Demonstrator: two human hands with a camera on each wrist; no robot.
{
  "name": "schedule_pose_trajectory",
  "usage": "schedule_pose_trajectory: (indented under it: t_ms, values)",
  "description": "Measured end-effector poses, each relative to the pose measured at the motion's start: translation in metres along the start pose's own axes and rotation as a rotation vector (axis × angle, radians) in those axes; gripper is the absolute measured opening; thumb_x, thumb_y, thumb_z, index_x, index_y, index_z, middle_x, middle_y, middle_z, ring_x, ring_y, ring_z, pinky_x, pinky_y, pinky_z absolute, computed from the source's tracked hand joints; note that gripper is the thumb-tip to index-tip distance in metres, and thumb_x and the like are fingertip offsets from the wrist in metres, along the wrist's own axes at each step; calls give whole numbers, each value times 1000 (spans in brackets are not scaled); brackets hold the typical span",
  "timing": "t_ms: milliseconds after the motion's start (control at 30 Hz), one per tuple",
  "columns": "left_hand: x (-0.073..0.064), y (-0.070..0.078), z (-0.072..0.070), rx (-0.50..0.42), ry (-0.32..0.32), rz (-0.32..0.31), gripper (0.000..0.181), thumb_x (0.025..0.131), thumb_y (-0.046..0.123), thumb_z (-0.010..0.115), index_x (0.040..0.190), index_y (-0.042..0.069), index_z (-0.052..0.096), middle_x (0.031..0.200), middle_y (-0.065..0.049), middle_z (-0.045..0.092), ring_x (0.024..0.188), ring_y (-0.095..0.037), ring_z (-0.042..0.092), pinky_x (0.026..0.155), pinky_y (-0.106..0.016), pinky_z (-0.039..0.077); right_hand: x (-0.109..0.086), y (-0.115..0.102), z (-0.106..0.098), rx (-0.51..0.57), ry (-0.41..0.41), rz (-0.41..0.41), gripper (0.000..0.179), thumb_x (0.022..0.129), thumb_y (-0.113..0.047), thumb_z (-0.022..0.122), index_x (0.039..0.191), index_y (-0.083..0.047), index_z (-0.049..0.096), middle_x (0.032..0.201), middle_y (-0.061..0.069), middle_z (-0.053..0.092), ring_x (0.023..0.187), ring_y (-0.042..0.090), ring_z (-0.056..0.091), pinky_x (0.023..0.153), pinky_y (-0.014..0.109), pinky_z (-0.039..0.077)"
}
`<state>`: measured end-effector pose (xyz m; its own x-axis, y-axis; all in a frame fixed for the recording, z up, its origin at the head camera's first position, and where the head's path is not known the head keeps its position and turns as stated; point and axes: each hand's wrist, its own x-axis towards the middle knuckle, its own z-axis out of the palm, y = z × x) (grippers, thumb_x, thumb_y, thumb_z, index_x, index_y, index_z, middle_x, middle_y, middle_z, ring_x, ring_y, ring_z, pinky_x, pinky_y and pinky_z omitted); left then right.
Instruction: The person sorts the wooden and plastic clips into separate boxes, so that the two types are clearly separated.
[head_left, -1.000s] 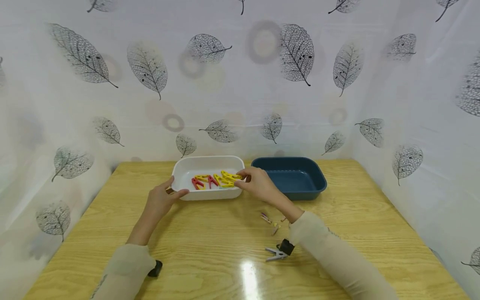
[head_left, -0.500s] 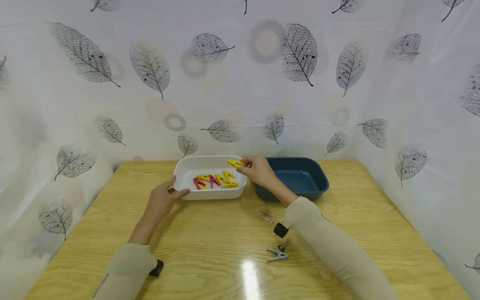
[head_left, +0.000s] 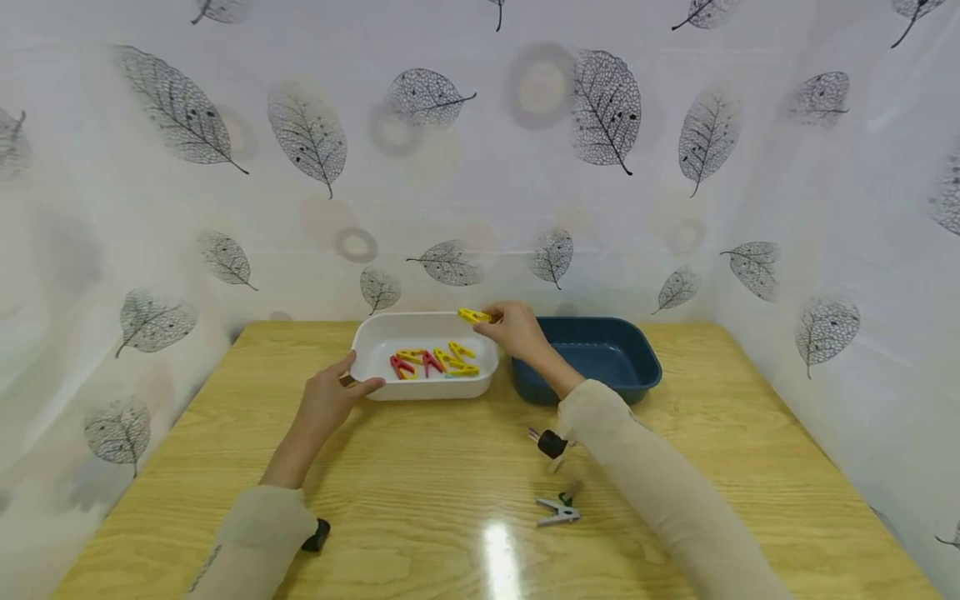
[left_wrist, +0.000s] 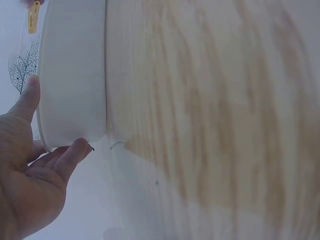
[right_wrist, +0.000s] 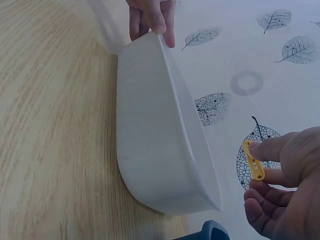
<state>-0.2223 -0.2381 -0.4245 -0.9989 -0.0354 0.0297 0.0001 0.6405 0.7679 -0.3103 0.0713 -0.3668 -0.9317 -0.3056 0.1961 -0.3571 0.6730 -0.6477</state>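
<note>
A white plastic basin [head_left: 427, 390] stands at the back of the table, with several yellow and red clothespins [head_left: 428, 362] lying inside it. My left hand [head_left: 327, 397] holds its left front corner, thumb on the rim and fingers around the end wall, as the left wrist view also shows. Above the basin's right back corner, my right hand [head_left: 517, 333] pinches a yellow clothespin [head_left: 473, 316] between thumb and fingertips. In the right wrist view that yellow clothespin [right_wrist: 254, 161] is apart from the basin's rim.
A dark blue basin [head_left: 600, 392] stands just right of the white one, partly behind my right hand. On the table in front lie a grey clothespin [head_left: 558, 512] and several small pegs, some hidden by the right wrist and its black camera [head_left: 552, 443]. A leaf-print curtain [head_left: 480, 183] hangs behind.
My right hand has lifted the yellow clothespin up from the others in the white basin, toward its back edge. The left hand keeps its hold on the basin.
</note>
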Motion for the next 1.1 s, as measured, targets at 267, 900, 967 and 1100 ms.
schedule_pose_trajectory:
  t_ms: [267, 900, 967, 1100]
  values:
    - [1, -1, 0, -13, 6, 4, 90, 94, 37, 77, 155, -8, 31, 159, -30, 31, 135, -41, 51, 103, -48, 50, 10, 2, 1, -12, -2, 11, 39, 98, -23, 75, 129, 1, 71, 122, 18, 72, 108, 31, 67, 90, 44, 57]
    - [1, 0, 1, -6, -4, -6, 89, 95, 38, 76, 156, -8, 30, 160, -28, 30, 138, -41, 49, 106, -49, 47, 19, 12, 5, 25, -3, 65, 46, 98, -25, 74, 133, 5, 67, 126, 21, 70, 114, 33, 66, 93, 44, 57]
    - [1, 0, 1, -5, -5, -9, 90, 95, 38, 76, 156, -8, 29, 160, -28, 30, 138, -41, 49, 107, -49, 47, 18, 12, 4, 21, -4, 57, 45, 99, -25, 74, 132, 4, 67, 124, 21, 70, 112, 33, 66, 92, 45, 57]
    - [1, 0, 0, -3, -3, -8, 90, 95, 39, 76, 156, -7, 29, 160, -28, 30, 138, -41, 49, 106, -49, 47, 16, 12, 0, 7, 1, 26, 41, 100, -22, 71, 132, 4, 68, 122, 20, 71, 111, 33, 66, 92, 45, 57]
